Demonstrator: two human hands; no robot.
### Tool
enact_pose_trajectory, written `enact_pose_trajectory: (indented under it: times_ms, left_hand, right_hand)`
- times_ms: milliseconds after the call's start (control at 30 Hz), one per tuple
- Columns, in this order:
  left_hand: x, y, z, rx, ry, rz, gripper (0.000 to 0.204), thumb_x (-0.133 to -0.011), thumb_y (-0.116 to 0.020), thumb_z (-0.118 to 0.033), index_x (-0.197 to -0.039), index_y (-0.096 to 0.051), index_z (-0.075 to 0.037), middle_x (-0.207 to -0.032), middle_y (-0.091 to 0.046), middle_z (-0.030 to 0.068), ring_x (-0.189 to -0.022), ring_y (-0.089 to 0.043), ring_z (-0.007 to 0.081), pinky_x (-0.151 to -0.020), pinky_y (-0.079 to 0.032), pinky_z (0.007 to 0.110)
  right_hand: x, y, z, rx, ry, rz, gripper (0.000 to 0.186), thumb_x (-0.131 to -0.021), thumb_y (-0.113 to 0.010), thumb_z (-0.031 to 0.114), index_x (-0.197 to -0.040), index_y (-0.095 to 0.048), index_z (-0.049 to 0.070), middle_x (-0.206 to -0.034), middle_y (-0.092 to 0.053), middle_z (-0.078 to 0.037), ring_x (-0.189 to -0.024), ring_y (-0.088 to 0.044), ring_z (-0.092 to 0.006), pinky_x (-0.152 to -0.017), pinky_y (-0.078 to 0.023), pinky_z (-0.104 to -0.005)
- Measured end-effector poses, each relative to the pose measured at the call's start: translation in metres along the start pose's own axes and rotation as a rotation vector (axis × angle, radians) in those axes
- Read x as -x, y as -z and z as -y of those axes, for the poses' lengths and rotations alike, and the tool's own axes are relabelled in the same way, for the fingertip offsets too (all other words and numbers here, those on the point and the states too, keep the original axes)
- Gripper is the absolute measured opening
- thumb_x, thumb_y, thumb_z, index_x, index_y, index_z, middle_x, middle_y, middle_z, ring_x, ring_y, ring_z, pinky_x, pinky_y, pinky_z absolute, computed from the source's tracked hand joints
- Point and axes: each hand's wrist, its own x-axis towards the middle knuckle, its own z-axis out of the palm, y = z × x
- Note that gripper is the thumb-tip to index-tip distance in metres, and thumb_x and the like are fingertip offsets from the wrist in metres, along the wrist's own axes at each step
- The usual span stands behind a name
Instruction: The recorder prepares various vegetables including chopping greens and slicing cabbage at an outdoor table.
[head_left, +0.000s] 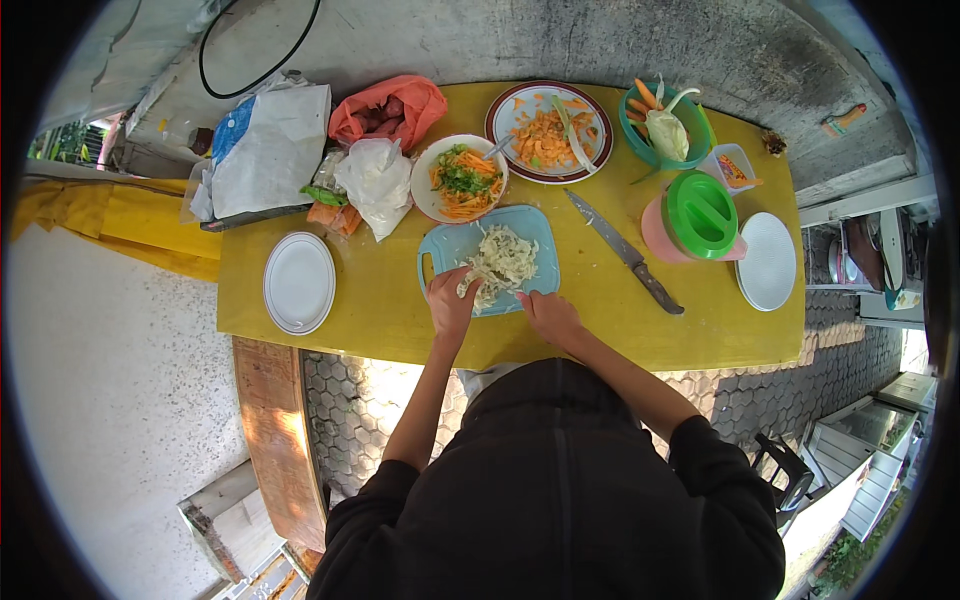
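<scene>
A light blue cutting board (545,225) lies near the table's front edge with a heap of pale chopped cabbage (505,257) on it. My left hand (450,302) is closed at the board's lower left, its fingers pinching some of the cabbage shreds. At the board's lower right, my right hand (551,317) is closed too. A small reddish bit shows at its fingertips, but what it grips is too small to make out. To the right of the board lies a large knife (625,252) with a dark handle, untouched.
Behind the board stand a bowl (420,190) of carrot strips and greens and a brown-rimmed plate (497,150) of carrot pieces. Right are a green basin (700,135), a green-lidded pitcher (700,215) and white plates (766,262). Bags (375,185) and another plate (300,283) are left.
</scene>
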Motion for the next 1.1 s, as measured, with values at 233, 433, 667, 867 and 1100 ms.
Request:
enact_pose_trajectory:
  times_ms: [233,433,667,867,1100]
  left_hand:
    - [0.021,0.026,0.005,-0.070,0.090,0.178,0.026,-0.065,-0.075,-0.015,-0.084,-0.063,-0.002,-0.070,-0.060,0.0109,-0.067,-0.060,0.0233,-0.059,-0.048,0.033]
    - [0.018,0.006,0.008,0.164,0.131,0.156,0.021,-0.068,-0.070,-0.008,-0.086,-0.061,0.000,-0.070,-0.059,0.0134,-0.060,-0.059,0.0240,-0.054,-0.048,0.030]
    - [0.003,0.004,-0.004,0.184,0.139,0.166,0.024,-0.070,-0.070,-0.009,-0.090,-0.062,0.002,-0.077,-0.063,0.0140,-0.063,-0.061,0.0192,-0.055,-0.049,0.026]
    - [-0.011,0.008,-0.012,-0.069,-0.061,0.074,0.025,-0.071,-0.070,-0.019,-0.090,-0.063,-0.003,-0.084,-0.060,0.0112,-0.069,-0.059,0.0242,-0.060,-0.049,0.032]
    - [-0.038,-0.020,-0.005,-0.121,-0.048,0.085,0.021,-0.075,-0.065,-0.023,-0.088,-0.063,-0.006,-0.088,-0.056,0.0097,-0.082,-0.054,0.0286,-0.068,-0.045,0.038]
  right_hand:
    - [-0.011,-0.009,0.001,0.083,-0.036,0.033,0.049,-0.092,-0.031,0.041,-0.076,-0.056,0.002,-0.068,-0.059,-0.020,-0.065,-0.061,-0.0372,-0.059,-0.049,-0.0468]
    - [-0.012,-0.001,-0.011,0.006,0.006,-0.031,0.048,-0.091,-0.033,0.042,-0.075,-0.056,0.003,-0.066,-0.059,-0.020,-0.061,-0.059,-0.0378,-0.054,-0.048,-0.0477]
    - [-0.012,-0.002,-0.007,0.115,-0.075,0.012,0.051,-0.091,-0.030,0.043,-0.077,-0.058,0.002,-0.070,-0.060,-0.020,-0.065,-0.060,-0.0379,-0.058,-0.049,-0.0459]
    - [-0.021,0.014,-0.015,0.099,-0.003,-0.016,0.049,-0.091,-0.032,0.042,-0.074,-0.055,0.002,-0.067,-0.059,-0.021,-0.061,-0.059,-0.0374,-0.054,-0.049,-0.0455]
    - [-0.020,-0.006,-0.009,0.113,-0.137,-0.076,0.049,-0.091,-0.032,0.043,-0.075,-0.056,0.003,-0.067,-0.059,-0.021,-0.062,-0.059,-0.0383,-0.056,-0.049,-0.0461]
